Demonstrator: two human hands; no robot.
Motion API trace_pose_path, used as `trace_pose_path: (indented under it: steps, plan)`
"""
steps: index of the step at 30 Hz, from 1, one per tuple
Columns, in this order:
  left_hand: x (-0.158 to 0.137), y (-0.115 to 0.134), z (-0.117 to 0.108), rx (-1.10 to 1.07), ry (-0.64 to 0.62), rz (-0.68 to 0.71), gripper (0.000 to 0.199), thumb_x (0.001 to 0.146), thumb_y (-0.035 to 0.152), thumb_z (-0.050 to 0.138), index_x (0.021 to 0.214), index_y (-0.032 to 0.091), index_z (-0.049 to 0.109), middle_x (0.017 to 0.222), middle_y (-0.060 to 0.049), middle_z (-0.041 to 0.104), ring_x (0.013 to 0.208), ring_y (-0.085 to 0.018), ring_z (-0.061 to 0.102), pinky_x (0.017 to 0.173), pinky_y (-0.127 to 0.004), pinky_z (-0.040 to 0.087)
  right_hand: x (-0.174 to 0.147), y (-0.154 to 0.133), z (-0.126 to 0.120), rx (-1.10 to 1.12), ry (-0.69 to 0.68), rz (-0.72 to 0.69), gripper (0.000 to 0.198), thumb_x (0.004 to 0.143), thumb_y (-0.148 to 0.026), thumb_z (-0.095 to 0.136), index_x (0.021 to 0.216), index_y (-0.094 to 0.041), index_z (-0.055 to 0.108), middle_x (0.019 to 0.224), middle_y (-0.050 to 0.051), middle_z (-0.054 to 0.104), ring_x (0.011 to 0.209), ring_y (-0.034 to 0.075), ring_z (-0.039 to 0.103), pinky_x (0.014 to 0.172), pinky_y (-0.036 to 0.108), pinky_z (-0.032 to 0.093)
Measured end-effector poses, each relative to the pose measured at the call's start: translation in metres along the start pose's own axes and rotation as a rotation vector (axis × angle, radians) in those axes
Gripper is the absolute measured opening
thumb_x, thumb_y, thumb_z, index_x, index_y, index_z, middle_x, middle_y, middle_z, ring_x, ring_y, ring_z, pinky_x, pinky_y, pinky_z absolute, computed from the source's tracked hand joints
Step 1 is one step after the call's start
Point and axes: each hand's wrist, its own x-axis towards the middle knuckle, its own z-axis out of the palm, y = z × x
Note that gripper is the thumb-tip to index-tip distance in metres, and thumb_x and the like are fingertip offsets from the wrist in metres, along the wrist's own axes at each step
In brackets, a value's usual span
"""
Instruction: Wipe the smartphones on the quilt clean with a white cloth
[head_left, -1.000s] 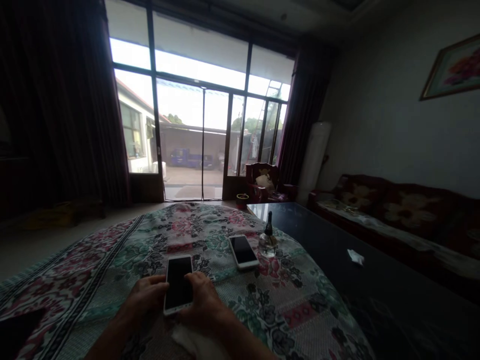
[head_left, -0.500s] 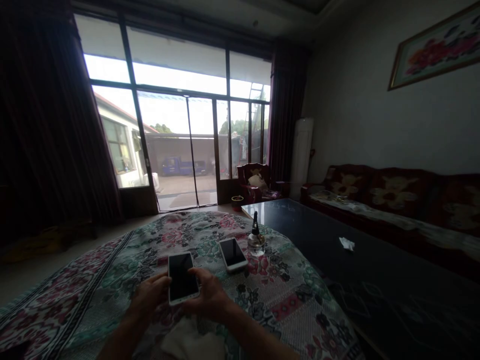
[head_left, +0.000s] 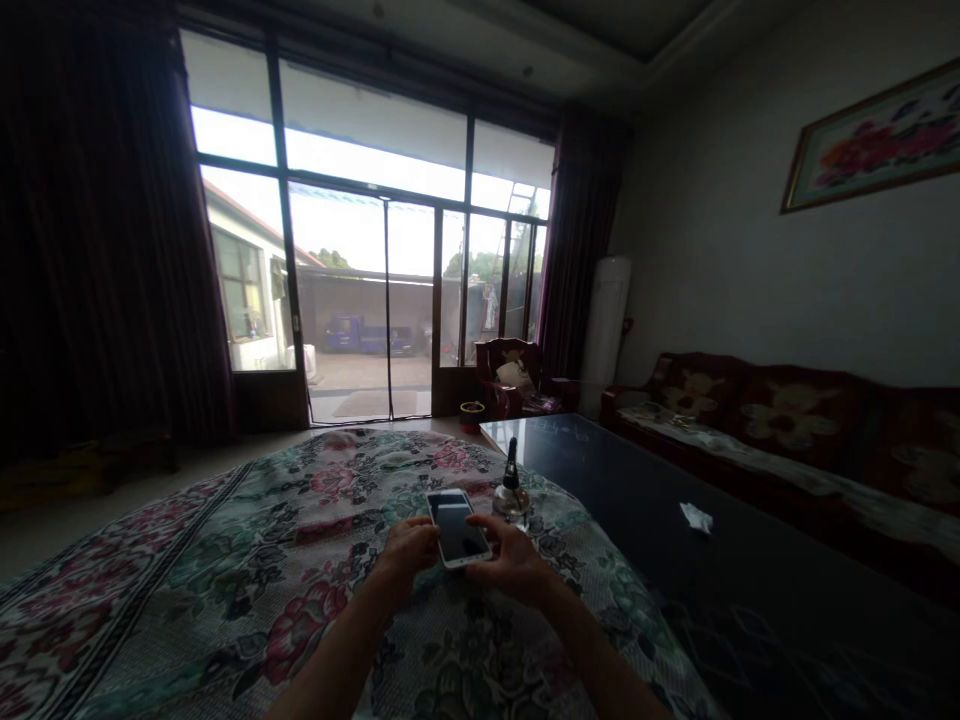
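Observation:
Between my two hands is a white-framed smartphone [head_left: 454, 535] with a dark screen that catches a pale reflection. My left hand [head_left: 405, 553] grips its left edge, and my right hand [head_left: 516, 562] grips the right edge with the thumb over the screen side. Just behind my right hand stands a small clear glass bottle [head_left: 511, 497] with a black dropper-like top; its lower part is partly hidden. Only one phone shows; the spot where a second one lay is covered by the held phone and my hands.
A floral cloth [head_left: 315, 570] covers the surface under my hands. To the right is a dark glossy table [head_left: 630, 490] with a crumpled white tissue [head_left: 696, 518]. Beyond are a wooden sofa [head_left: 787, 395], an armchair [head_left: 510, 372], a potted plant [head_left: 472, 412] and glass doors [head_left: 352, 300].
Both hands have carried the phone right and slightly forward, over the place where the second phone lay. A pale cloth near my forearms has gone from view. The view has tilted up slightly.

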Motion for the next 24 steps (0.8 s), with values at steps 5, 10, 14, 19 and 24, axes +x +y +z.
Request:
trace_pose_path:
  steps: [5, 10, 14, 19, 24]
  plan:
    - [0.008, 0.003, 0.006, -0.025, -0.015, 0.014, 0.015, 0.064, 0.019, 0.061, 0.077, 0.013, 0.066, 0.054, 0.003, 0.056, 0.048, -0.009, 0.048, 0.047, -0.019, 0.033, 0.004, 0.01, -0.002, -0.037, 0.059, 0.005, 0.063, 0.061, -0.029, 0.076, 0.122, -0.018, 0.061, 0.103, 0.005, 0.068, 0.089, 0.022, 0.063, 0.079, 0.033, 0.049]
    - [0.016, 0.004, 0.011, -0.024, -0.015, 0.022, 0.009, 0.062, 0.019, 0.063, 0.069, 0.013, 0.065, 0.048, 0.005, 0.049, 0.043, -0.008, 0.042, 0.044, -0.019, 0.027, 0.009, 0.021, 0.0, 0.01, 0.067, -0.014, 0.06, 0.063, -0.027, 0.075, 0.121, -0.018, 0.061, 0.108, 0.006, 0.069, 0.092, 0.023, 0.065, 0.081, 0.033, 0.05]
    - [0.019, 0.001, 0.01, -0.015, 0.011, 0.021, 0.007, 0.063, 0.018, 0.064, 0.068, 0.013, 0.064, 0.047, 0.006, 0.047, 0.042, -0.007, 0.039, 0.043, -0.019, 0.024, 0.011, 0.02, 0.002, 0.028, 0.068, -0.03, 0.054, 0.067, -0.023, 0.07, 0.12, -0.016, 0.062, 0.109, 0.007, 0.069, 0.093, 0.023, 0.066, 0.084, 0.033, 0.051]
    - [0.022, -0.001, 0.008, 0.002, 0.035, 0.016, 0.007, 0.061, 0.017, 0.067, 0.065, 0.012, 0.064, 0.043, 0.006, 0.046, 0.041, -0.007, 0.039, 0.042, -0.019, 0.025, 0.008, 0.01, 0.005, -0.035, 0.115, -0.055, 0.048, 0.067, -0.019, 0.068, 0.114, -0.015, 0.065, 0.113, 0.009, 0.068, 0.104, 0.025, 0.064, 0.091, 0.036, 0.049]
    - [0.024, -0.005, 0.007, -0.01, 0.034, 0.011, 0.016, 0.058, 0.019, 0.072, 0.071, 0.012, 0.066, 0.046, 0.006, 0.048, 0.041, -0.007, 0.04, 0.041, -0.018, 0.025, 0.007, 0.009, 0.01, -0.081, 0.151, -0.095, 0.043, 0.065, -0.013, 0.065, 0.108, -0.018, 0.067, 0.121, 0.009, 0.065, 0.113, 0.027, 0.06, 0.096, 0.037, 0.047]
